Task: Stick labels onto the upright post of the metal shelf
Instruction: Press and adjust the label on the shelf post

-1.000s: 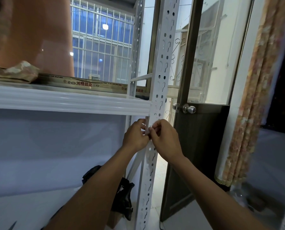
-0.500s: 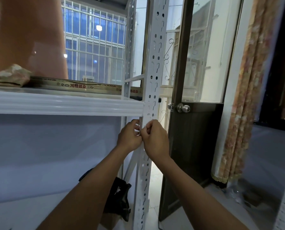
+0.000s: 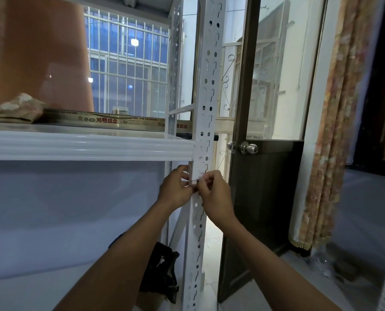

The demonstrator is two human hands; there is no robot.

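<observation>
**Label going on the post, right under the shelf**

Both hands are pinched in tight at the post (image 3: 204,131), just below where the shelf (image 3: 86,145) edge meets it. Left hand (image 3: 176,188) has its grip curled round the post's left edge, fingertips closed in toward the front face. Right hand (image 3: 214,194) has thumb and fingers nipped together on something small and pale right at the post face, which I take to be the label (image 3: 197,179). It's white on white and mostly hidden by the fingers, so I honestly can't tell how much of it is stuck down yet.

My read: this is the placing and pressing step, not peeling or fetching. The label sits against the front of the post, touching or as good as.

Next move probably wants it squared to the post's edges, then a thumb run across to flatten it. The face is full of punched holes and slots, so it'll need firm pressure on the solid metal between them or the corners could lift.

Around that: a door (image 3: 261,209) with a knob (image 3: 250,148) just to the right, and a curtain (image 3: 328,131) further over.
</observation>
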